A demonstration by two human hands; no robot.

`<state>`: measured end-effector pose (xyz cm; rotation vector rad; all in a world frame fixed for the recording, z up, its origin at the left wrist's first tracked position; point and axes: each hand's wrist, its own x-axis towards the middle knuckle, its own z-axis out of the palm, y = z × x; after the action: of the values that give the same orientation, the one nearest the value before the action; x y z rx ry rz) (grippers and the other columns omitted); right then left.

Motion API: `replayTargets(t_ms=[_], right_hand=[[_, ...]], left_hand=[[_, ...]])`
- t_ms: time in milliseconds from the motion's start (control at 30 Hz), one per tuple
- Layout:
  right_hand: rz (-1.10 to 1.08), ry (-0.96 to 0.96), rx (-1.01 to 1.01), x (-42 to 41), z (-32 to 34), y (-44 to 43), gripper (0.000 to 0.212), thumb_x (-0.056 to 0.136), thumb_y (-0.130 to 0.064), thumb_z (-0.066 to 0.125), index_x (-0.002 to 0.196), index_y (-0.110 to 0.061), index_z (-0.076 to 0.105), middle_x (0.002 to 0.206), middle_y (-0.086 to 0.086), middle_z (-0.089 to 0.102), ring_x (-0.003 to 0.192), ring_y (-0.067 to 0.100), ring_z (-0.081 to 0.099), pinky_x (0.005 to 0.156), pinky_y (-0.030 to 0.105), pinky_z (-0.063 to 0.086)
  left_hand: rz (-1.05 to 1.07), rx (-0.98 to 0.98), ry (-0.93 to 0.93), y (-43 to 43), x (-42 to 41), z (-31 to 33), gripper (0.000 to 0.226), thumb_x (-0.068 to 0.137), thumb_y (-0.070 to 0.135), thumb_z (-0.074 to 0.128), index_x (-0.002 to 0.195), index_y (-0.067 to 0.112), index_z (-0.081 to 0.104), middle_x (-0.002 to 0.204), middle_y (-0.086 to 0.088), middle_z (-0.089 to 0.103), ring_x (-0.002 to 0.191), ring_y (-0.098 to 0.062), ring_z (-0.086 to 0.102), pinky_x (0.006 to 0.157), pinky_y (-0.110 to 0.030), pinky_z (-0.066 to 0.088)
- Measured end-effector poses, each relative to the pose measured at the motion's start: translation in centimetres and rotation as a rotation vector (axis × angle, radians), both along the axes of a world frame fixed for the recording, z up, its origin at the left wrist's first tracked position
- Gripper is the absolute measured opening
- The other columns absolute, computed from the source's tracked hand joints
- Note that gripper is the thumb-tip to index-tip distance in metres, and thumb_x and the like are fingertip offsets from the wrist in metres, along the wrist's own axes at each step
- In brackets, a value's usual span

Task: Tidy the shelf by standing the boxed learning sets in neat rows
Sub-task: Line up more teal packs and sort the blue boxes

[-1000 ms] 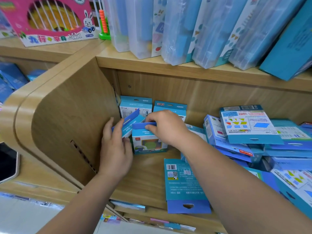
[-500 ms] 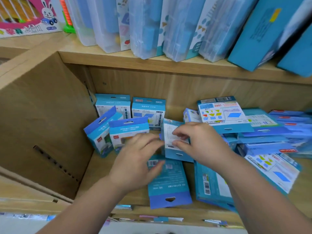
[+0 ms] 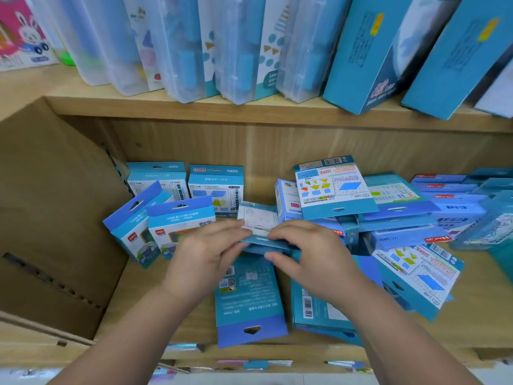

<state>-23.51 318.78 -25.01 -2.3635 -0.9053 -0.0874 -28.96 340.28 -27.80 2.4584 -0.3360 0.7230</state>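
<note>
Wooden shelf (image 3: 172, 301) is kinda cluttered; one small box (image 3: 259, 220) is pinched between curled fingers of left hand (image 3: 205, 254) and right hand (image 3: 311, 259).

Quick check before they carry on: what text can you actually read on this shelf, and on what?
"CY-8159": right back box.
"Lea", cut off: clear case up top.
Print on the held box: too blurred.
Chinese print, barcodes and red logos on the other boxes: too small or blurred.
</note>
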Motion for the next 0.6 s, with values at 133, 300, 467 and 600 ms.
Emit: replayTargets(t_ms=[133,300,467,600], right_hand=[[-0.037,-0.068,0.148,0.4,0.3,-0.4,0.02,0.091,-0.039,0.062,0.104,-0.027,0.07,0.097,-0.016,0.068,0.085,0.003,0.06,0.075,0.029,0.053],[-0.015,0.011,0.359,0.3,1.7,-0.4,0.017,0.099,-0.034,0.051,0.101,-0.027,0.067,0.078,-0.021,0.059,0.077,0.001,0.057,0.067,0.016,0.042],[-0.017,0.133,0.522,1.2,2.5,-1.2,0.029,0.1,-0.034,0.052,0.071,-0.029,0.05,0.065,-0.012,0.054,0.062,0.009,0.052,0.063,0.02,0.048],[-0.066,0.41,0.752,1.6,4.3,-2.8,0.035,0.102,-0.027,0.054,0.086,0.004,0.054,0.077,0.025,0.061,0.068,0.038,0.067,0.052,0.048,0.059]], left_hand=[[0.052,-0.013,-0.089,-0.9,-0.4,3.0,0.026,0.094,0.029,0.058,0.103,0.012,0.076,0.105,0.013,0.068,0.099,0.001,0.062,0.094,-0.01,0.045],[0.232,-0.049,-0.125,-2.7,-0.8,5.7,0.025,0.092,0.031,0.059,0.095,0.012,0.074,0.089,0.014,0.066,0.084,0.001,0.057,0.079,-0.003,0.04],[0.282,-0.353,-0.061,-5.2,-1.3,7.9,0.019,0.09,0.04,0.066,0.105,0.029,0.066,0.085,0.014,0.069,0.081,-0.003,0.065,0.066,-0.021,0.055],[0.16,-0.482,0.094,-6.4,-1.5,8.6,0.045,0.073,0.053,0.071,0.115,0.042,0.061,0.099,0.016,0.071,0.088,-0.009,0.066,0.07,-0.015,0.05]])
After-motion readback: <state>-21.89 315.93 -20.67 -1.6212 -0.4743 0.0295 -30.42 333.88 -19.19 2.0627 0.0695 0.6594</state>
